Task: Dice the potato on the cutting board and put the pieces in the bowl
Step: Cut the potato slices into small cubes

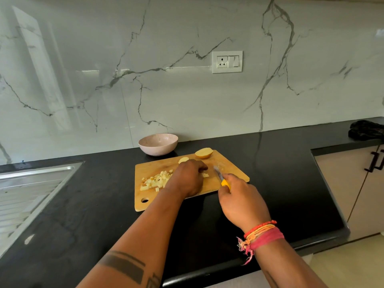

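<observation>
A wooden cutting board [232,170] lies on the black counter. A heap of diced potato [154,181] covers its left part. A potato half [204,153] rests at the board's far edge, and a smaller slice [183,160] peeks out beyond my left hand [188,176]. That hand lies knuckles-up on the board's middle, fingers curled down over potato pieces; a few cubes [205,175] show at its right. My right hand [242,201] grips a yellow-handled knife [220,176], blade pointing toward the left hand. The pink bowl [158,144] stands empty behind the board.
A steel sink drainboard [31,188] is set into the counter at the left. A dark cloth [366,129] lies at the back right. The counter steps back at the right above cabinet doors [353,183]. A wall socket [227,61] sits above.
</observation>
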Demonstrator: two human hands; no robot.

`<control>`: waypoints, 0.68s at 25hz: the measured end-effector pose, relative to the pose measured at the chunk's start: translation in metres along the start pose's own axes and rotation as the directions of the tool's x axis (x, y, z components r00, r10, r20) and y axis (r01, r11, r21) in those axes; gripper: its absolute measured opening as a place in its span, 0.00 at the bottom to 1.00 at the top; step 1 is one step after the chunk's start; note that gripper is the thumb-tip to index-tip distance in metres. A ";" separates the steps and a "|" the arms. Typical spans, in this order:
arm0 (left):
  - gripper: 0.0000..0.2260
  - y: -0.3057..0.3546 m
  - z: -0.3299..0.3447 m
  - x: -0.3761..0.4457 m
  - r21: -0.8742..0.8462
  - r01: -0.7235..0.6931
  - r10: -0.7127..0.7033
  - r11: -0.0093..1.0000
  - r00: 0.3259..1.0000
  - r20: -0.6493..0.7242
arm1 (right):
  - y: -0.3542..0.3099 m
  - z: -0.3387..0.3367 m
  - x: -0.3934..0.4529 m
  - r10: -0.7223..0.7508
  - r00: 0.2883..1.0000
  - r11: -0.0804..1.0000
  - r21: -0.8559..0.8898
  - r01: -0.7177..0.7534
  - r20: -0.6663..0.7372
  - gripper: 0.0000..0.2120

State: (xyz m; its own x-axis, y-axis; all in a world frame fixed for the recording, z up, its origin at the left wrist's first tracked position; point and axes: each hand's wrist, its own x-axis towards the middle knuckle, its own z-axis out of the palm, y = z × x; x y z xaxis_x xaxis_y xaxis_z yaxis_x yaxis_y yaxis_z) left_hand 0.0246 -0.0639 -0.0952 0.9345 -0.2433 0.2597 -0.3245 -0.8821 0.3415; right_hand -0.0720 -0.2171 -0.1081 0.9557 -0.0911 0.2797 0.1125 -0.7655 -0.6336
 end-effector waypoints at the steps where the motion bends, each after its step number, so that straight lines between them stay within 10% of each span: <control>1: 0.19 -0.002 -0.002 -0.001 -0.022 0.000 0.000 1.000 1.000 0.006 | -0.002 0.001 0.000 -0.009 1.000 0.999 -0.049 0.010 0.007 0.22; 17: 0.15 -0.003 -0.008 -0.002 0.072 0.099 -0.097 0.992 0.995 -0.024 | -0.010 0.009 0.000 -0.181 0.981 0.954 -0.231 0.193 0.072 0.20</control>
State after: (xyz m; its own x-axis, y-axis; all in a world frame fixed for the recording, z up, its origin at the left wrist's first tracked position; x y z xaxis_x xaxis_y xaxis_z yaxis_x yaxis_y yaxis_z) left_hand 0.0227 -0.0581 -0.0896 0.9578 -0.1465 0.2472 -0.2192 -0.9287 0.2991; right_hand -0.0711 -0.2042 -0.1083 0.9365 0.0949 0.3375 0.2289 -0.8947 -0.3836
